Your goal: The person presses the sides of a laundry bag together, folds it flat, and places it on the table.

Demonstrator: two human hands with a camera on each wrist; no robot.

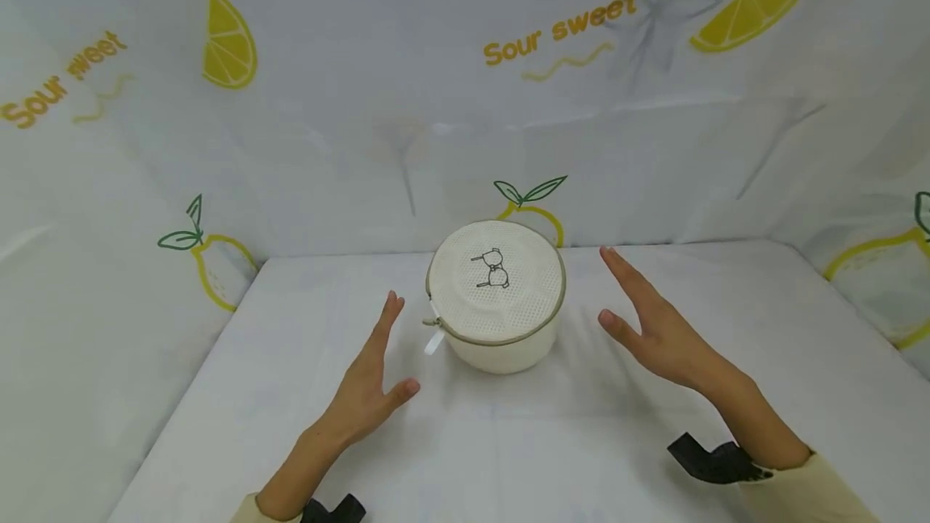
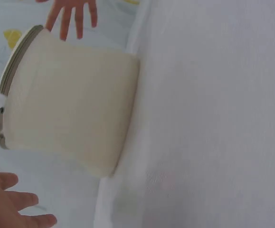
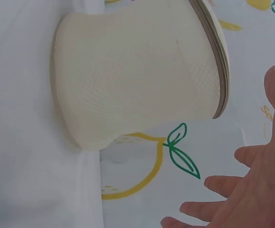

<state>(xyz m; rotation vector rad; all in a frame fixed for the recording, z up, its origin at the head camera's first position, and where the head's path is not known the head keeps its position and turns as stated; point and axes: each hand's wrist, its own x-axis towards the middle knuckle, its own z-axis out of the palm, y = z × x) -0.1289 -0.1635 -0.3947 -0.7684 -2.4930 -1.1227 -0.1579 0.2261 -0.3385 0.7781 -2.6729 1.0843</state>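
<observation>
Bag (image 1: 501, 305) stands near the far edge of the desk (image 1: 508, 458); left grip (image 1: 363, 392) and right grip (image 1: 657, 337) flank it, both released. Even, gentle pressure from both sides would suit its seemingly soft walls.

white-covered table (image 1: 501, 442) | directly on it: cream zippered bag (image 1: 497, 301) (round, standing upright)

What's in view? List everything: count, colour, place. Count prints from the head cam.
Table: 1, white, lower half
Bag: 1, cream, on table
Zip: 1, olive, round bag's top
Tag: 1, white, at zip
Drawing: 1, black, bag's top
Curtain: 1, white, behind table
Slices: 2, yellow, upper curtain
Lemons: 3, yellow-green, lower curtain
Texts: 2, orange, upper curtain
Sleeves: 2, cream, bottom edge
Bands: 2, black, at sleeve ends
Left grip: 1, bare, left of bag
Right grip: 1, bare, right of bag
</observation>
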